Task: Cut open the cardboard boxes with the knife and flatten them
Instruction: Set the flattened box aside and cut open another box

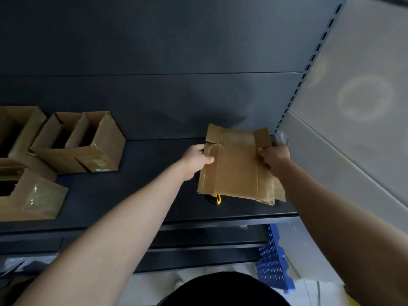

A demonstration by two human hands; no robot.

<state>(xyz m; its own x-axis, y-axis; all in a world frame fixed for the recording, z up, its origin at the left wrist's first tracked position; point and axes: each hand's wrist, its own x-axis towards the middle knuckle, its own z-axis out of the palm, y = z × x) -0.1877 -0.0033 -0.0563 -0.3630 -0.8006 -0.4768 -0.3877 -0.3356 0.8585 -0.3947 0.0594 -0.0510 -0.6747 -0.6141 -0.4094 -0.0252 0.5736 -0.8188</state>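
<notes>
Your left hand (195,160) grips the left edge of the flattened box (237,168), thumb curled over the top face and fingers tucked underneath. Your right hand (274,156) pinches the right edge beside the far flap, with its fingers closed round the cardboard. Both arms are stretched well forward.

The flattened box sits at the right end of the dark shelf (143,191), close to the slotted upright (309,67) in the corner. Its long axis runs away from you. The short far edge with its two flaps points at the back panel, and the short near edge points toward you. The broad taped face is turned up and tilts slightly your way. At the near right corner you can see layered cardboard edges. Whether the near edge rests on the shelf or hangs just above it, you cannot tell.

The yellow knife (215,198) lies on the shelf under the near left corner of the box, with only its end showing.

Well apart at the left end of the shelf stand three open boxes: one in the middle (88,149), one nearer you (28,195) and one at the far left (15,129). A blue perforated plastic piece (273,261) stands below the shelf.
</notes>
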